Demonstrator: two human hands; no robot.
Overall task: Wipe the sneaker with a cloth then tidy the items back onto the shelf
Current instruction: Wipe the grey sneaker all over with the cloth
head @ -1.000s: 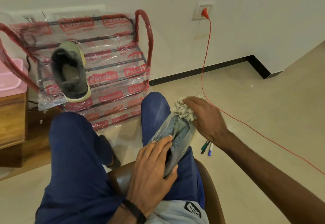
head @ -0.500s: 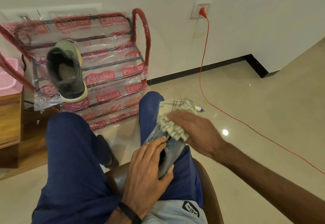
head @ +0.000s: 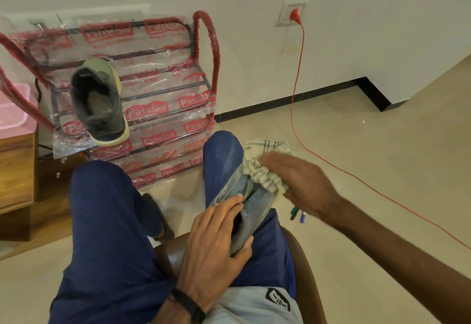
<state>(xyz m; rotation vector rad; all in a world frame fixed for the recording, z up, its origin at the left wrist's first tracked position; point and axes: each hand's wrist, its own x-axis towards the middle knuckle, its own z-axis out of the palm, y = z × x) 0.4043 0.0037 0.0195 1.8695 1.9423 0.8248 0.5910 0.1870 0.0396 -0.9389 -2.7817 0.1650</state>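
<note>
Seated, I brace the grey sneaker on my right thigh, my left hand curled round its heel end, thumb under the sole and fingers over the collar. My right hand clutches the bunched checked cloth, pressing it on the toe end. The wiping step is in hand, as I judge it; tidying has not begun. The matching shoe sits on the plastic-wrapped shelf ahead. Markers lie on the floor just beside my right knee. Next, I reckon, the cloth must work along the sides while my left grip keeps the sneaker from rolling.
</note>
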